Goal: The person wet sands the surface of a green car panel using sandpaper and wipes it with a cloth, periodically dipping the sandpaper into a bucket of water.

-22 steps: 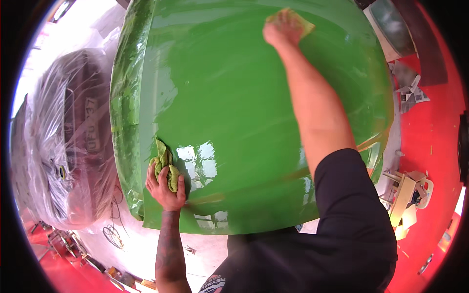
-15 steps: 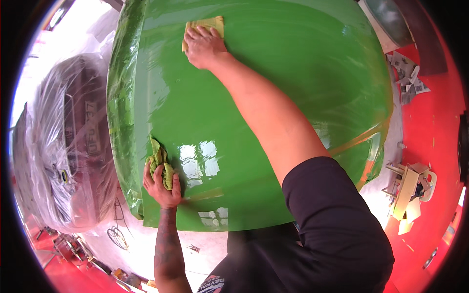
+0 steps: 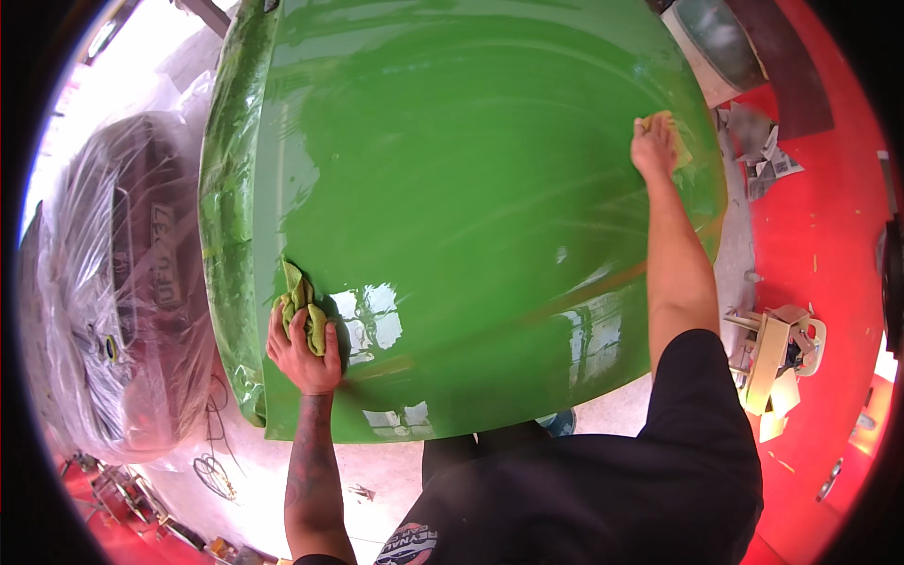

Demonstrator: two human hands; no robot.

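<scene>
A glossy green car panel (image 3: 452, 207), broad and gently curved, fills the middle of the head view. My left hand (image 3: 303, 353) is closed round a bunched olive-green cloth (image 3: 299, 306) at the panel's lower left. Far out at the panel's right side, my right hand (image 3: 654, 149) presses a flat yellow cloth (image 3: 680, 141) against the surface; its fingers are slightly blurred. Faint curved streaks run over the paint between the hands, and window reflections shine near the close edge.
A car under clear plastic sheeting (image 3: 132, 282) stands at left. Crumpled newspaper (image 3: 772, 160) lies right of the panel, near a small wooden stand (image 3: 772, 363) on the red floor (image 3: 833, 245). A coiled cable (image 3: 215, 476) lies on the floor at lower left.
My right hand has swept the yellow cloth from the panel's far left across to its right side. My left hand stays on the olive-green cloth in nearly the same place.
</scene>
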